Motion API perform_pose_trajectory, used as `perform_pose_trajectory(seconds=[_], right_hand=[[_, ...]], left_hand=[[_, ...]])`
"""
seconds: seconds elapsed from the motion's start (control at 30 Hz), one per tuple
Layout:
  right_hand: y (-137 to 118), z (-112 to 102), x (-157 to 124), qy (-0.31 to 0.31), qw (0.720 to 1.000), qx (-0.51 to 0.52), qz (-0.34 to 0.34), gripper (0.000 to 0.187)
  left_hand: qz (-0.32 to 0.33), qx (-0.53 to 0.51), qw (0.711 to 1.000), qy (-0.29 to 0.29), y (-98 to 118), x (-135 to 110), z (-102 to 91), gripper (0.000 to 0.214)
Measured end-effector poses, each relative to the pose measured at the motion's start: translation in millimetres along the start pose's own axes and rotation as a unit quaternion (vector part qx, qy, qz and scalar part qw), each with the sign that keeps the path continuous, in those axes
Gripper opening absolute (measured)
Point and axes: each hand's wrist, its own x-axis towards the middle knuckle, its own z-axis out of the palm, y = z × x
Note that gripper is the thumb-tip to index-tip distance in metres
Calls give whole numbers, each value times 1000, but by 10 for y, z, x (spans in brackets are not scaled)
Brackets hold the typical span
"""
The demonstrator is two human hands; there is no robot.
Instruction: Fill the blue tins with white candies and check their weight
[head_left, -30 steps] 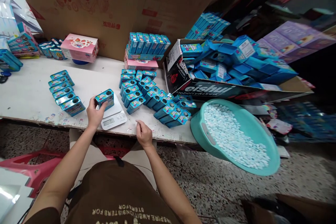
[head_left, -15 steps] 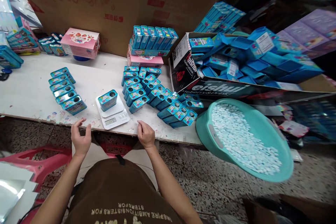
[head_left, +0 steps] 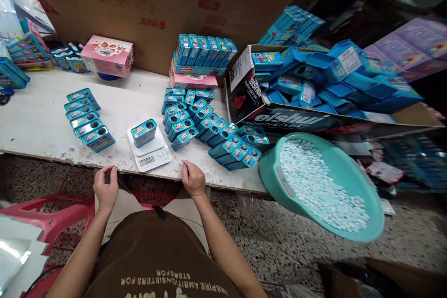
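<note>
A blue tin (head_left: 144, 133) with a round hole in its top stands on a white digital scale (head_left: 153, 154), whose display looks like 150.0. My left hand (head_left: 105, 188) hovers at the table's front edge, left of the scale, fingers loosely curled and apart, nothing in it. To the scale's right, my right hand (head_left: 193, 179) rests at the edge, its fingers closed; what they hold, if anything, is hidden. A short row of similar tins (head_left: 89, 121) stands on the left. More tins (head_left: 183, 136) are bunched right of the scale, some with pale candies at their holes.
A teal basin (head_left: 375, 205) of pale blue and white candies (head_left: 324, 186) sits at the right. Behind it, a black carton (head_left: 240, 98) is heaped with blue tins. Pink boxes (head_left: 106, 53) and a display tray of tins (head_left: 206, 53) stand against a cardboard wall (head_left: 167, 4).
My left hand has drawn back slightly from the table edge, its fingers curling in closer to the thumb. My right hand and the tin on the scale have hardly moved.
</note>
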Motion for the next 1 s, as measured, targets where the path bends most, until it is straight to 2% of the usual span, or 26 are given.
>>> perform_pose_trajectory(seconds=[0.33,0.53,0.67,0.73,0.83,0.93,1.0], right_hand=[[-12,-1,17,7,1000,6,-7,30],[-34,-15,39,4,999,46,11,30],[-37,-128,75,24,994,102,33,30],[-37,-232,95,47,992,105,43,30],[-13,-471,115,96,990,87,52,29],[128,-875,112,132,989,39,61,30],[346,-1245,93,162,982,-32,95,31]], left_hand=[[5,0,1000,-3,46,25,-25,25],[45,0,999,5,194,105,-53,21],[90,-1,996,-2,382,242,-18,20],[122,-12,992,-8,517,356,59,29],[166,-32,985,-27,735,555,247,55],[175,-37,983,-48,910,719,438,67],[173,-41,983,-54,984,779,514,68]])
